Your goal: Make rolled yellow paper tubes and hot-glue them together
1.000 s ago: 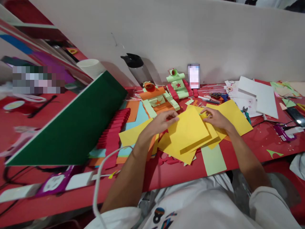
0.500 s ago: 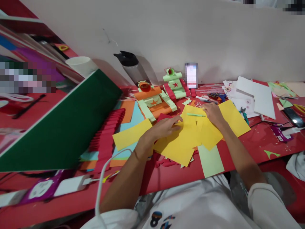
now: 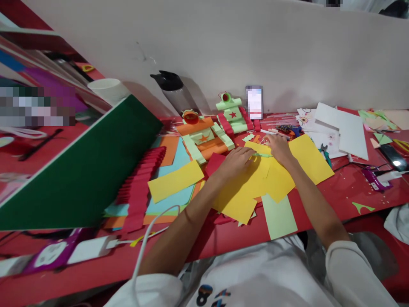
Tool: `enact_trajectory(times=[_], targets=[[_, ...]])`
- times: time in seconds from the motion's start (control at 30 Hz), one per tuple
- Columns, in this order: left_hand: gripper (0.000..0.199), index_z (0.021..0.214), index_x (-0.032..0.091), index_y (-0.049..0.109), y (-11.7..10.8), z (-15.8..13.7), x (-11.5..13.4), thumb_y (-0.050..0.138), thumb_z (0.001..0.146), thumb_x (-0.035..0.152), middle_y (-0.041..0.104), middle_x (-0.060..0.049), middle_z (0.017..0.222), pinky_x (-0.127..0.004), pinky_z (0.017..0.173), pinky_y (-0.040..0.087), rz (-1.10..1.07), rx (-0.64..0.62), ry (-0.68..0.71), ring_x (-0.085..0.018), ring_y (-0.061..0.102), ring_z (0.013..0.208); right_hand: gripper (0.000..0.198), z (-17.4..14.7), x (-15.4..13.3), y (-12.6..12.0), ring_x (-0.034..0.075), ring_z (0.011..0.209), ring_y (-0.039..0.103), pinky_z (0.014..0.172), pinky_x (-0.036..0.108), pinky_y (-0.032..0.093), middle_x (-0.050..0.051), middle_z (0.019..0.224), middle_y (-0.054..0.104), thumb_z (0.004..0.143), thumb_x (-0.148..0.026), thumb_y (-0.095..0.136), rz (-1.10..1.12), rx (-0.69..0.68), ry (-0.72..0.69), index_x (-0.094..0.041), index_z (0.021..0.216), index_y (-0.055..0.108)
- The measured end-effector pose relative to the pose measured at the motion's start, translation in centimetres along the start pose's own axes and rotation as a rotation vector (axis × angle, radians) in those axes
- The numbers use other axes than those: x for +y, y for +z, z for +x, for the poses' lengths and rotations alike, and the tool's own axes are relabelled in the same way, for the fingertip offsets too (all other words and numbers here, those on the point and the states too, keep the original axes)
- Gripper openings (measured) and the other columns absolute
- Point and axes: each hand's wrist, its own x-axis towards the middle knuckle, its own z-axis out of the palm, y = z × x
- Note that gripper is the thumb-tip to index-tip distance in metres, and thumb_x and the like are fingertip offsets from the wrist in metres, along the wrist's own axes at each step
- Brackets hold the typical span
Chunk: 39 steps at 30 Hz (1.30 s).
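Observation:
Several yellow paper sheets [image 3: 244,187] overlap on the red table in front of me. A thin light-green strip [image 3: 262,155] lies across their upper part, between my hands. My left hand [image 3: 237,162] rests palm down over the sheets, fingers stretched toward the strip's left end; whether they touch it I cannot tell. At the strip's right end is my right hand [image 3: 278,148], its fingers loosely bent and apart over the upper edge of the yellow paper. A pale green sheet [image 3: 279,217] pokes out below the yellow ones.
Behind stand an orange-and-green paper model [image 3: 206,138] and a red-and-green one [image 3: 233,115]. A phone [image 3: 254,102] leans on the wall beside a dark-lidded bottle [image 3: 175,91]. Left are a green board [image 3: 86,170] and pleated red paper [image 3: 139,187]; pliers [image 3: 326,154] lie right.
My left hand has moved right and slightly up, to the strip's left end. My right hand has shifted slightly left and up. The view has moved a little.

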Motion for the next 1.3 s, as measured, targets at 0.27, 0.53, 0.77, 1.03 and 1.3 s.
enact_trajectory(times=[0.27, 0.53, 0.77, 1.03, 1.3], targets=[[0.037, 0.132, 0.013, 0.070, 1.9, 3.3, 0.3, 0.053, 0.099, 0.017, 0.073, -0.019, 0.124, -0.048, 0.110, 0.048, -0.031, 0.009, -0.060, -0.035, 0.066, 0.123, 0.026, -2.7, 1.4, -1.3, 0.025, 0.100, 0.070, 0.095, 0.042, 0.055, 0.013, 0.114, 0.076, 0.095, -0.016, 0.053, 0.542, 0.119, 0.291, -0.017, 0.111, 0.073], [0.035, 0.125, 0.018, 0.071, 0.2, -1.8, 0.6, 0.047, 0.104, 0.031, 0.068, -0.013, 0.120, -0.040, 0.088, 0.055, -0.266, 0.168, -0.147, -0.029, 0.070, 0.104, 0.025, -4.9, 0.7, -2.6, 0.022, 0.090, 0.074, 0.089, 0.038, 0.058, 0.008, 0.100, 0.078, 0.082, -0.037, 0.080, 1.017, 0.195, 0.294, -0.019, 0.100, 0.076], [0.031, 0.118, 0.020, 0.074, 0.8, -3.5, 0.1, 0.051, 0.100, 0.030, 0.070, -0.011, 0.115, -0.037, 0.084, 0.054, -0.348, 0.217, -0.173, -0.027, 0.070, 0.098, 0.025, -4.9, -2.2, -2.1, 0.022, 0.093, 0.074, 0.095, 0.040, 0.057, 0.005, 0.095, 0.079, 0.077, -0.040, 0.084, 1.006, 0.140, 0.213, -0.021, 0.089, 0.076], [0.032, 0.117, 0.018, 0.075, 0.6, -3.5, 0.4, 0.051, 0.100, 0.029, 0.071, -0.013, 0.115, -0.039, 0.085, 0.054, -0.345, 0.219, -0.149, -0.028, 0.070, 0.099, 0.024, -4.9, -3.0, -2.3, 0.021, 0.090, 0.073, 0.093, 0.039, 0.057, 0.007, 0.094, 0.079, 0.077, -0.040, 0.081, 0.972, 0.089, 0.164, -0.019, 0.089, 0.076], [0.020, 0.105, 0.022, 0.076, 0.5, -3.1, 0.2, 0.068, 0.089, 0.032, 0.075, -0.007, 0.097, -0.033, 0.077, 0.055, -0.643, 0.319, -0.160, -0.022, 0.069, 0.085, 0.021, -4.9, -4.5, -1.9, 0.020, 0.082, 0.071, 0.081, 0.035, 0.056, 0.005, 0.085, 0.077, 0.073, -0.036, 0.083, 1.013, 0.115, 0.190, -0.019, 0.084, 0.077]])
